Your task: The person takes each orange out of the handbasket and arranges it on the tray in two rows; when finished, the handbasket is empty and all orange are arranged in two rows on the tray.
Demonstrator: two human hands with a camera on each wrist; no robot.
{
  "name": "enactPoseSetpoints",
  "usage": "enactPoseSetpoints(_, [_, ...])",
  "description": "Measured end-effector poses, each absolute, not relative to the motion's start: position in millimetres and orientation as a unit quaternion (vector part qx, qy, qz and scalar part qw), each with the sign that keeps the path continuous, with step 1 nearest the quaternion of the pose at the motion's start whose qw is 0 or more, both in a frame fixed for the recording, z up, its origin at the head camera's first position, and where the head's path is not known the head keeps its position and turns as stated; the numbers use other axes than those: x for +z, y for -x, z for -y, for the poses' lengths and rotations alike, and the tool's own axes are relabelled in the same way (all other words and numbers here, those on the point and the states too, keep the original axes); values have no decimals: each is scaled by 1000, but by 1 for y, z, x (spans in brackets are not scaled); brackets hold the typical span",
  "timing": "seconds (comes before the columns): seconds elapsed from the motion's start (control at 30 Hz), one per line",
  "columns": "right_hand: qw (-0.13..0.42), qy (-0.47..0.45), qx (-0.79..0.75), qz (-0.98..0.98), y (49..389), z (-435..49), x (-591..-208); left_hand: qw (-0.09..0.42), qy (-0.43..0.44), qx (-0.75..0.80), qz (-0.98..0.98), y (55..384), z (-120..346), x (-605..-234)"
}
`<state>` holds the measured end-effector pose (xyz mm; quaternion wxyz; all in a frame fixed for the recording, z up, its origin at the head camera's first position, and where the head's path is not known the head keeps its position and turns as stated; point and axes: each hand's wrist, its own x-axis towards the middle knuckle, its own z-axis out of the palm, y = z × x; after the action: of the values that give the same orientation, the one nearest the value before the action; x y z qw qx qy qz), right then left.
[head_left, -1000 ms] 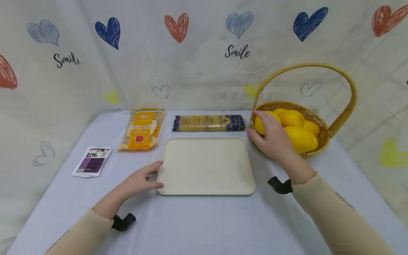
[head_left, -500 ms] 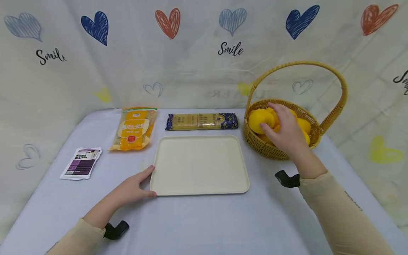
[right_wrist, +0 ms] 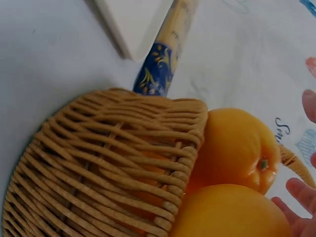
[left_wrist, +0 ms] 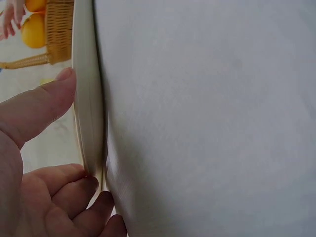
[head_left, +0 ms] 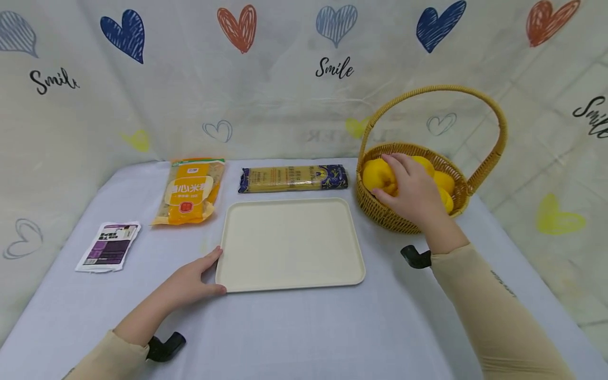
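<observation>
My left hand (head_left: 182,285) is at the left edge of a cream tray (head_left: 290,243), with thumb and forefinger spread apart along it. The left wrist view shows thumb and fingertips against the rim of the tray (left_wrist: 89,108). Over a wicker basket (head_left: 389,215) at the right, my right hand (head_left: 415,190) hovers with spread fingers above a round yellow fruit (head_left: 375,177). In the right wrist view its fingers (right_wrist: 301,192) stand apart from the fruit (right_wrist: 237,143), which has a stem in a dimple. Several more yellow fruits fill the basket, partly hidden by the hand.
Behind the tray lies a long pack of noodles (head_left: 294,178) in gold and blue. An orange-and-clear food bag (head_left: 190,192) and a purple-and-white sachet (head_left: 108,247) lie to the left. The basket's tall handle (head_left: 437,88) arches up. A heart-printed cloth (head_left: 275,105) hangs behind.
My right hand has moved from the basket's left rim to over the fruit inside. My left hand has come against the tray's left edge. The head view has shifted, so everything appears further left.
</observation>
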<state>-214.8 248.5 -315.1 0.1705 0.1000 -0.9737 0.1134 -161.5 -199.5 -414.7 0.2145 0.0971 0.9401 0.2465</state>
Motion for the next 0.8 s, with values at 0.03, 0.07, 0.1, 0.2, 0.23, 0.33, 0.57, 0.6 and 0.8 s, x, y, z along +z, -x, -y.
enactPoseSetpoints(0.03, [169,-105,94,975,217,-248,-316,214,-98,246,-940,161,199,-415])
enactPoseSetpoints(0.07, [167,-108,76,977,218,-248,-318,214,-98,246,-940,161,199,-414])
enactPoseSetpoints(0.1, [164,-110,61,978,220,-248,-319,215,-99,246,-940,160,199,-414])
enactPoseSetpoints(0.2, [148,-105,30,983,223,-246,-319,214,-97,247,-940,159,199,-414])
enactPoseSetpoints(0.23, [141,-102,23,985,224,-246,-319,214,-95,248,-940,159,199,-414])
enactPoseSetpoints(0.33, [116,-89,-1,989,227,-242,-317,212,-94,250,-940,158,199,-414])
enactPoseSetpoints(0.57, [67,-60,-62,994,232,-241,-316,217,-91,250,-939,159,199,-414])
enactPoseSetpoints(0.6, [63,-57,-66,994,232,-242,-316,218,-90,251,-939,159,199,-414])
enactPoseSetpoints(0.8, [62,-51,-72,994,234,-242,-316,217,-88,250,-939,160,198,-414])
